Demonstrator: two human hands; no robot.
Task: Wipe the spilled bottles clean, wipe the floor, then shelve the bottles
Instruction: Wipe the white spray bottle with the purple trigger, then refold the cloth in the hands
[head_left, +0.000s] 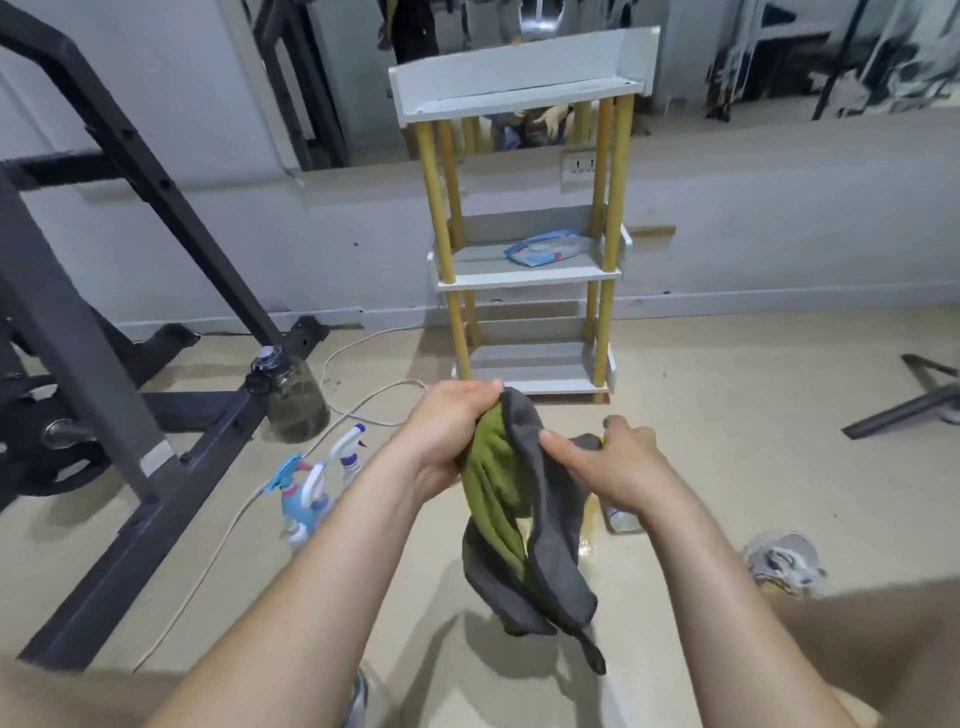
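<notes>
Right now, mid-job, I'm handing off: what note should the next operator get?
The left grip holds the green-and-grey cloth bunched at its top; the right grip pinches its grey edge.
Blue-and-white spray bottles are on the beige floor, left; a clear bottle sits by the yellowish puddle.
White shelf unit with yellow posts: no bottles visible.
Left: wiping bottles, floor, shelving.

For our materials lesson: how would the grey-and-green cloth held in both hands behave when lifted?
Probably floppy: the grey-and-green fabric cloth sags and twists below the left hand. Likely light: thin folds hang freely. Probably not slippery, given its matte weave.
</notes>
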